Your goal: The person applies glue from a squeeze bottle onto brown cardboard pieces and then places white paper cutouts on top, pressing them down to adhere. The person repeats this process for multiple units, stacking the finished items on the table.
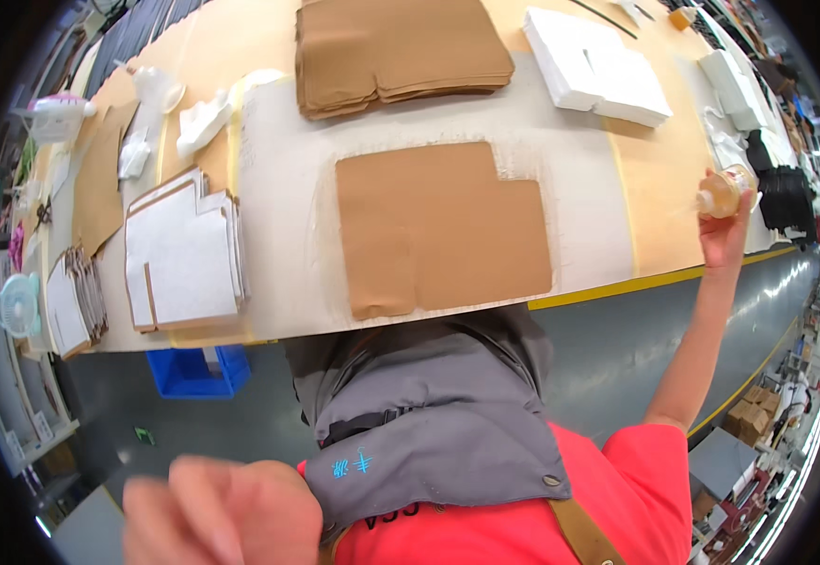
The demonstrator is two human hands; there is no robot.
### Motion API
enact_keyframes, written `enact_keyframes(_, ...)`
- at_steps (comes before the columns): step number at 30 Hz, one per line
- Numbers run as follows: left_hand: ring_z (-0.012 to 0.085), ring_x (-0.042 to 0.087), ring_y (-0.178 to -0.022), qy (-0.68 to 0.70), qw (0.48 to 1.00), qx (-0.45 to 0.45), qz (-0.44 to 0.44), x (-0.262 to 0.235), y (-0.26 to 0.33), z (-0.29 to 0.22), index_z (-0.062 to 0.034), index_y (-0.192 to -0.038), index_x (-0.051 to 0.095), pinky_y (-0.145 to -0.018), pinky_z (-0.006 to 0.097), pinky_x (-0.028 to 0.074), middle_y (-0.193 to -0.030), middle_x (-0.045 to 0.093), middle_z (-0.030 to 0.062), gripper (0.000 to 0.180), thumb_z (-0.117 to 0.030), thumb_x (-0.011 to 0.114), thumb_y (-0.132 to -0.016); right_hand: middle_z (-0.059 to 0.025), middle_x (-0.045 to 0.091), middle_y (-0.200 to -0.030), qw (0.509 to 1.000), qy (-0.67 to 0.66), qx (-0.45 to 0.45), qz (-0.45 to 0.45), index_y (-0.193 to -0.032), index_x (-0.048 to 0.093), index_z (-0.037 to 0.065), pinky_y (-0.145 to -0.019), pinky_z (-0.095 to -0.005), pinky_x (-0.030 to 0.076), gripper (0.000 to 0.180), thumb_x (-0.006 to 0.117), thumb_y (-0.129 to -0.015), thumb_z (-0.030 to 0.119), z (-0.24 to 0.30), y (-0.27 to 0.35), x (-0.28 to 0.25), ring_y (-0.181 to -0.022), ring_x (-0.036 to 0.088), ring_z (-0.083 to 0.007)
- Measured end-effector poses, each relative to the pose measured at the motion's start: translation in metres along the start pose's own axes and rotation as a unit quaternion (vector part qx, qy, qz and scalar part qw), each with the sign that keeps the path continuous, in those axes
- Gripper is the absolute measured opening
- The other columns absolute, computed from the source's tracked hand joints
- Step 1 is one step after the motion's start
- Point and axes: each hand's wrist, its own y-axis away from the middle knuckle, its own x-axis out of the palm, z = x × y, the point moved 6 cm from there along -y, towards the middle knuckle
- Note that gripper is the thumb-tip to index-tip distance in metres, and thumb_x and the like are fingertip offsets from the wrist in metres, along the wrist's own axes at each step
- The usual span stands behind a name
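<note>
At the far right of the table, my right hand is closed around a small clear plastic bottle with pale amber contents and a whitish cap. The bottle is tilted, its cap toward the left. My left hand is raised close to the camera at the lower left, away from the table. Motion blurs its fingers, and nothing shows clearly in it. A flat brown sheet with a notched upper right corner lies in front of me on a pale work surface.
Brown sheets are stacked behind, with white folded pieces to their right. White-faced, brown-edged pieces lie at left, near white plastic bottles. Black material sits beyond my right hand. Below the table's edge stands a blue crate.
</note>
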Motion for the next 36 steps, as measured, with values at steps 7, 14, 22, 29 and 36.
enact_keyframes(7,0.0197,0.051,-0.106,-0.27,0.928,-0.256,0.008,-0.078,0.035,0.076,-0.0044,-0.112,0.054,-0.091,0.035,0.043,-0.106,0.055,0.0068,0.027,0.009,0.049,-0.089,-0.0135,0.052,-0.14,0.97,-0.245,-0.005,0.012,-0.138,0.049,0.006,-0.082,-0.0327,0.06,0.053,0.07,-0.093,0.026,-0.08,0.036,0.104,-0.123,0.053,-0.0344)
enact_keyframes(14,0.0144,0.056,-0.106,-0.321,0.883,-0.34,0.047,-0.1,0.043,0.101,-0.0013,-0.113,0.06,-0.092,0.032,0.046,-0.115,0.059,0.008,0.025,0.008,0.048,-0.092,-0.0099,0.06,-0.131,0.953,-0.297,0.063,0.021,-0.134,0.055,0.008,-0.079,-0.0312,0.059,0.054,0.074,-0.09,0.033,-0.151,0.038,0.171,-0.115,0.06,-0.0271)
enact_keyframes(22,0.0272,0.061,-0.105,-0.674,0.688,-0.133,0.235,-0.15,-0.053,0.106,-0.0042,-0.113,0.067,-0.089,0.033,0.049,-0.109,0.066,0.0124,0.029,0.003,0.059,-0.086,-0.0075,0.064,-0.128,0.981,-0.186,0.048,0.034,-0.135,0.053,0.008,-0.084,-0.0305,0.06,0.05,0.07,-0.094,0.03,-0.18,0.043,0.232,-0.109,0.064,-0.0186)
enact_keyframes(29,0.0323,0.062,-0.102,-0.834,0.465,-0.068,0.29,-0.256,-0.144,0.173,-0.0056,-0.115,0.068,-0.087,0.042,0.05,-0.104,0.068,0.0134,0.028,-0.012,0.067,-0.087,-0.0087,0.057,-0.135,0.979,-0.178,0.078,0.058,-0.141,0.046,0.008,-0.087,-0.0292,0.06,0.054,0.065,-0.097,0.033,-0.186,0.055,0.264,-0.117,0.061,-0.0193)
enact_keyframes(36,0.0296,0.066,-0.09,-0.817,0.505,-0.097,0.261,-0.277,-0.16,0.197,-0.0104,-0.096,0.076,-0.086,0.04,0.051,-0.094,0.071,0.01,0.013,-0.013,0.071,-0.084,-0.0084,0.056,-0.137,0.976,-0.189,0.093,0.053,-0.142,0.045,0.009,-0.088,-0.0297,0.06,0.056,0.064,-0.097,0.036,-0.188,0.066,0.258,-0.12,0.06,-0.0197)
